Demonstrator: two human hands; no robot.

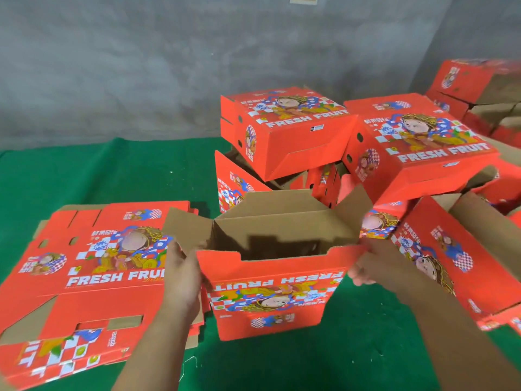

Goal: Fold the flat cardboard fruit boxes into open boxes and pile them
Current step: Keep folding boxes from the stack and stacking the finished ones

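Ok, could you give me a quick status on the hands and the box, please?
Left hand and right hand grip the box, one each side. Box open, flaps up. Flat stack left, folded pile behind.

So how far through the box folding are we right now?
Done: several folded boxes are piled at the back and right, on the green table cover. In hand: a half-formed box, top flaps up, with the left hand and right hand on its sides. Left: a stack of flat boxes lies on the left; how many I can't tell.
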